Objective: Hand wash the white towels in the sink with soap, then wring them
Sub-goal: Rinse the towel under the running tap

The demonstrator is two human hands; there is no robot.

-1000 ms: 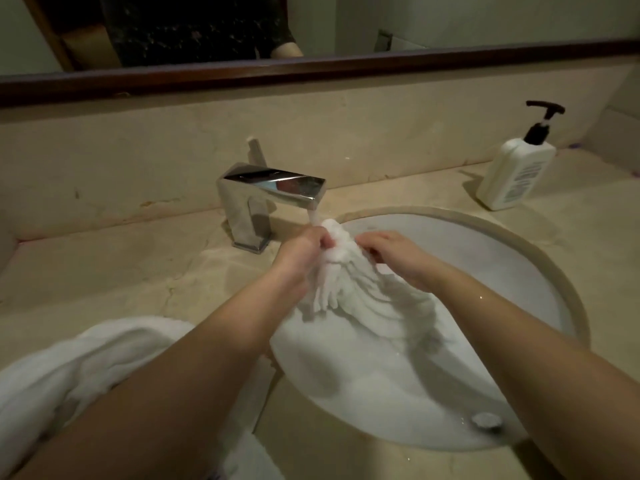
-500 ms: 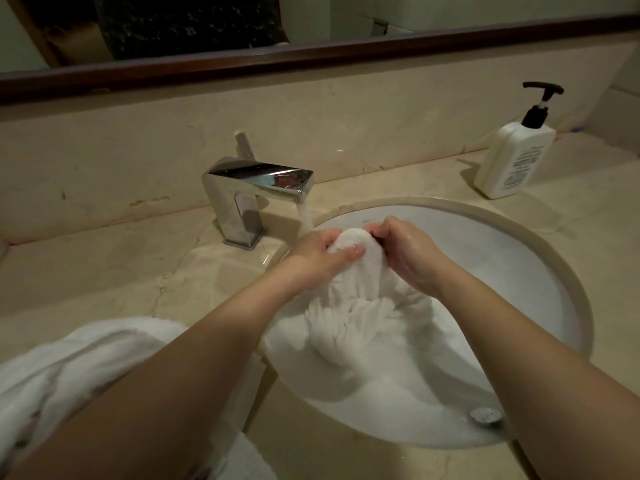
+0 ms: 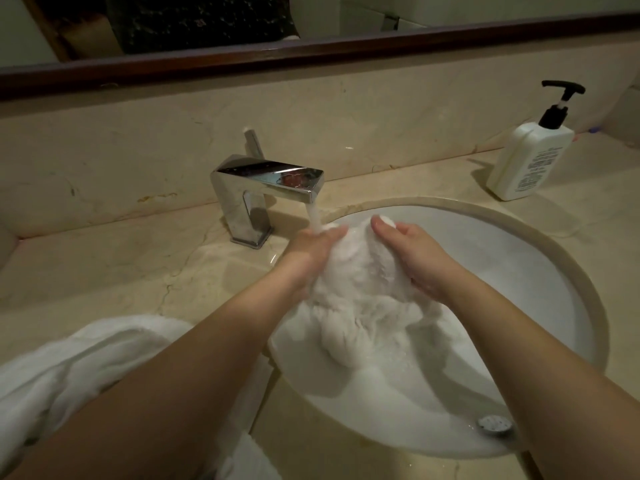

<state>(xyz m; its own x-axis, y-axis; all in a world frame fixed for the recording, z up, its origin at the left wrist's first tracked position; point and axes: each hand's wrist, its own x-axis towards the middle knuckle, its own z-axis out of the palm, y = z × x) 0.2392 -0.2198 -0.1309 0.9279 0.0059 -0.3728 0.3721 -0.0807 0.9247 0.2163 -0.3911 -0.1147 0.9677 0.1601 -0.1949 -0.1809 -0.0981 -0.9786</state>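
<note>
Water (image 3: 315, 218) is running from the chrome faucet (image 3: 266, 183) at the centre of the frame, and I am seeing it land on the left hand (image 3: 308, 252). That hand is pressing against the left side of the wet white towel (image 3: 360, 282), its fingers (image 3: 332, 233) lying along the cloth and only slightly bent. The right hand (image 3: 412, 254) is gripping the towel's right side, fingers curled into the bunched top. The towel is bunched up between both hands over the white sink (image 3: 519, 271), right of centre, its lower folds trailing down into the basin. A drain plug (image 3: 494, 424) is sitting at the lower right of the bowl. A second white towel (image 3: 69, 368) is lying heaped on the table (image 3: 121, 258) at the lower left. A white pump bottle (image 3: 533, 154) is standing at the upper right, well apart from the hands.
</note>
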